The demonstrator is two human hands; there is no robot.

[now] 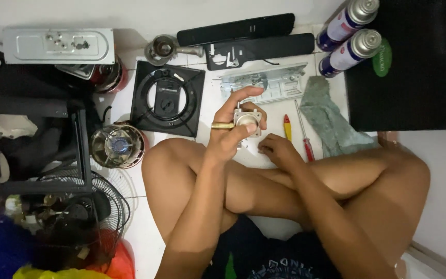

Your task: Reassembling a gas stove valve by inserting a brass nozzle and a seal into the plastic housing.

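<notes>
I sit cross-legged on a white tiled floor. My left hand (pixel 232 124) is raised above my knee and grips a small metal valve part (pixel 247 121) with a round face, a brass ring on its left side. My right hand (pixel 279 150) rests low on the floor tiles just right of it, fingers curled, and I cannot tell whether it holds anything. A yellow-and-red handled screwdriver (pixel 287 127) and a red-handled screwdriver (pixel 305 134) lie right next to the right hand.
A black square stove top plate (pixel 167 98) lies ahead on the left, a metal bracket (pixel 264 82) beyond my hands, black panels (pixel 243 36) further back. Two gas canisters (pixel 348 36) and a grey-green cloth (pixel 331 121) are right. A burner head (pixel 117 145) and fan grille (pixel 104 206) are left.
</notes>
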